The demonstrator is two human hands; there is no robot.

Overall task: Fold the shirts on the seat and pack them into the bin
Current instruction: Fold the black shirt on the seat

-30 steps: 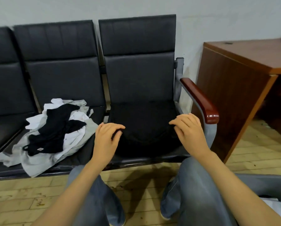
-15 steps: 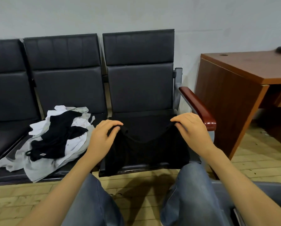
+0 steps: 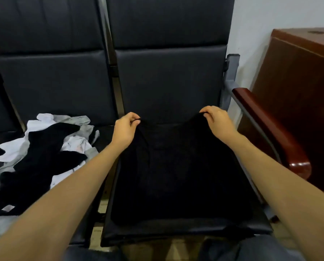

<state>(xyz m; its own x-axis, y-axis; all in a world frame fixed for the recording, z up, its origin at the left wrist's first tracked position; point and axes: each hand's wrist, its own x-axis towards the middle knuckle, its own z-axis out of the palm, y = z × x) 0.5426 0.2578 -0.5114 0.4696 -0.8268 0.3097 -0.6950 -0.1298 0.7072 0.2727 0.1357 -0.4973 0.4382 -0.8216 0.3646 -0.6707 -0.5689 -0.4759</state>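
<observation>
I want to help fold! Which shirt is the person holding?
The black shirt spread on the seat by the wooden armrest; the left hand and right hand pinch its far edge. The other shirts lie heaped beside it, untouched.

A black shirt [image 3: 176, 166] spread on the end seat [image 3: 176, 230].
It lies flat over the cushion with its two far corners lifted. A rumpled pile [image 3: 38, 157] of black, white and grey shirts sits on the next seat [image 3: 104, 138], to its left.
</observation>
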